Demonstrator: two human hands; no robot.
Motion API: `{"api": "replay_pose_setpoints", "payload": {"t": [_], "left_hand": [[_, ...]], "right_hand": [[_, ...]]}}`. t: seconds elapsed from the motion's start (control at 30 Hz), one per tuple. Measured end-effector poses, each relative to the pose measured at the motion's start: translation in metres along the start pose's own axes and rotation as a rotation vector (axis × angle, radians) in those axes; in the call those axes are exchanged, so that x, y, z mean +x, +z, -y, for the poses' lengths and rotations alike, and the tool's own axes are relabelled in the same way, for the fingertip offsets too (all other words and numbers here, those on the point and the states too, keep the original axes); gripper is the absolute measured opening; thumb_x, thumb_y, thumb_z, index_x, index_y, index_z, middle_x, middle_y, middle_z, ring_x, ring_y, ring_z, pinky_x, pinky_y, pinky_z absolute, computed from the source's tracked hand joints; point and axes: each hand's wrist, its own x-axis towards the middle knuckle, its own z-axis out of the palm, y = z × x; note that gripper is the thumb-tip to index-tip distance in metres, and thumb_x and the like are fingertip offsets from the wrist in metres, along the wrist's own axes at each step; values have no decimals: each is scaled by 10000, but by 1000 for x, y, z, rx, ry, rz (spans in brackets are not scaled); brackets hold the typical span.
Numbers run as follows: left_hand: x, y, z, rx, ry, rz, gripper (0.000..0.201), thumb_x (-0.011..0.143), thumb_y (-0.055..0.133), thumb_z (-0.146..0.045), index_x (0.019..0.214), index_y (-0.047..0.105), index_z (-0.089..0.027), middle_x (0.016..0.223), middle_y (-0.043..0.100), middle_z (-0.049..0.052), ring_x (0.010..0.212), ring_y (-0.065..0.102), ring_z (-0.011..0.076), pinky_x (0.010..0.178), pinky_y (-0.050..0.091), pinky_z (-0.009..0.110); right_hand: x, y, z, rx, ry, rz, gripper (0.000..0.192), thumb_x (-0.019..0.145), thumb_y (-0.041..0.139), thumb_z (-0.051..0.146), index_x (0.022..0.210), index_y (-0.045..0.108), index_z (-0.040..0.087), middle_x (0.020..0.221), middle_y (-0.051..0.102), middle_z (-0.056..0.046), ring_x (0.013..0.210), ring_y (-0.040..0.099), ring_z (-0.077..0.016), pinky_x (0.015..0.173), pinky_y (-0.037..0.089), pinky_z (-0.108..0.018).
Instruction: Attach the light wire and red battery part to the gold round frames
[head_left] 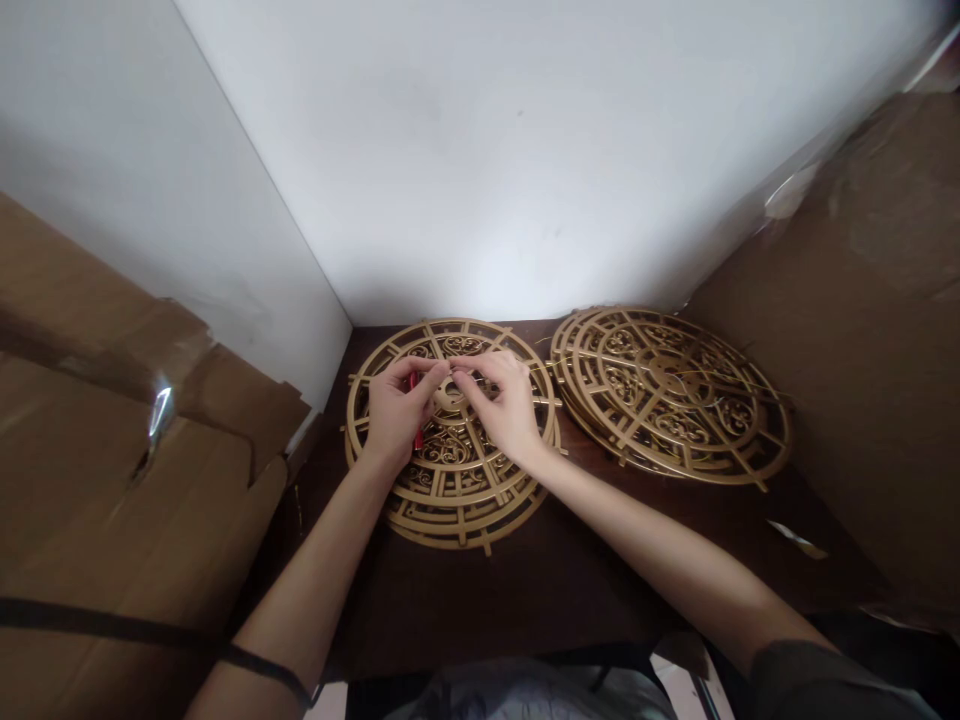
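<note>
My left hand [397, 408] and my right hand [506, 395] meet over the middle of a stack of round gold openwork panels [450, 515], with scrolls and crossbars. Both hands are closed, thumbs and forefingertips pinched close together near the hub. A red-handled tool [418, 440] shows in and below my left hand; its working end is hidden. Thin gold wire [538, 366] stretches from beside my right hand toward the right. What lies between the fingertips is too small to make out clearly.
A second stack of similar gold panels [675, 380] leans slightly askew on the dark brown table [465, 610]. A small shiny scrap [797, 540] lies at the right. Cardboard [135, 480] stands at the left, more cardboard [870, 350] at the right, and a white wall [487, 180] behind.
</note>
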Motion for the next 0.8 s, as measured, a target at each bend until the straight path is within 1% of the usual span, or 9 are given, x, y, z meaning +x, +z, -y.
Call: {"api": "replay_pose_setpoints", "payload": {"t": [0.1,0.2,0.3,0.4,0.47,0.6,0.7,0.8], "left_hand": [[-1,1,1,19,10,15,196,645,756,-260,671,624,-117,466,396,-68,353,288,9,317,198,148],[-2,1,0,37,23,20,176,656,745,-256,683,636,-121,470,420,-61,344,294,11,314,187,154],[-1,1,0,52,39,27,163,666,739,-258,691,647,-126,466,428,-60,338,305,14,313,186,157],[-1,0,1,59,51,25,165,667,742,-266,700,653,-130,462,430,-62,335,311,16,315,192,160],[-1,0,2,63,62,22,168,665,745,-264,727,663,-132,482,457,-56,338,320,14,318,199,161],[-1,1,2,56,80,35,187,658,751,-249,787,680,-134,577,529,-34,352,331,5,324,209,163],[-1,1,2,46,80,40,191,652,752,-235,797,678,-136,628,553,-24,357,326,-1,323,211,163],[0,0,3,24,83,54,216,658,745,-222,849,676,-148,684,560,-17,381,330,-2,327,219,160]], "right_hand": [[-1,0,0,63,-19,2,112,854,600,228,909,697,217,889,703,-15,874,594,-178,819,413,-345],[-2,2,-2,176,14,19,103,849,599,227,817,688,186,788,668,-17,752,587,-149,715,441,-289],[-2,3,-3,225,37,24,95,832,611,220,778,678,181,689,593,4,661,543,-128,641,429,-257],[-2,4,-4,237,35,33,89,825,613,200,768,676,175,656,552,13,637,516,-119,624,412,-248],[-2,3,-3,238,42,40,98,828,606,200,759,670,170,651,544,14,631,506,-116,621,407,-247],[-2,3,-4,243,74,47,127,844,581,244,763,648,174,678,554,10,634,502,-115,622,408,-249],[-2,3,-4,238,100,54,146,860,554,277,784,628,176,689,553,7,623,488,-116,601,400,-250],[-3,4,-5,231,112,63,157,877,529,300,802,601,183,682,538,11,609,479,-116,585,391,-250]]}}
